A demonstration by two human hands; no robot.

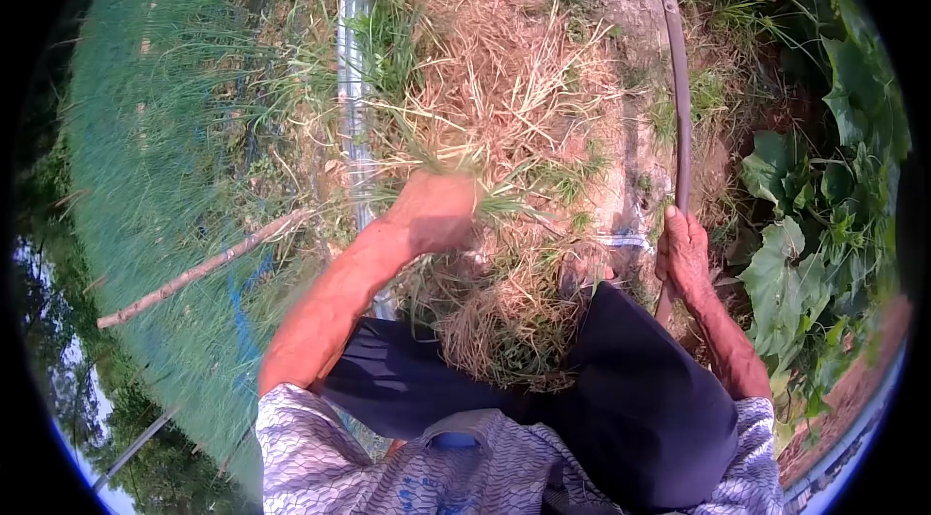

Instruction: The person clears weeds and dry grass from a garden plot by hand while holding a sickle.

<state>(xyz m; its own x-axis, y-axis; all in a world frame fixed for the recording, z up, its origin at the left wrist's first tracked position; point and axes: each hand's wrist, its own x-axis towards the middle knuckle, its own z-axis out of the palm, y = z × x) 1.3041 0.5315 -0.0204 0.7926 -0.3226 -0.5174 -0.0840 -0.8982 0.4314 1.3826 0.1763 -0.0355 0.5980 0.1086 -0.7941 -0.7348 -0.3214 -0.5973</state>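
Observation:
My right hand (685,251) is wrapped round the long wooden handle of a sickle (682,98). The tool stretches away from me along the right side, and its curved blade points left at the far end. My left hand (441,209), smeared by motion, is closed in front of my left knee. Green grass blades (504,201) stick out beside its fist; the fingers themselves are mostly hidden. Dry straw-like cut grass (509,88) covers the soil ahead of that hand. Between my knees lies a heap of pulled grass (504,336).
A silvery pipe-like strip (357,127) runs lengthwise on the left, with green weeds (388,49) along it. Beyond it are green netting (145,156) and a slanting wooden stick (208,265). Broad-leaved plants (790,268) grow along the right edge.

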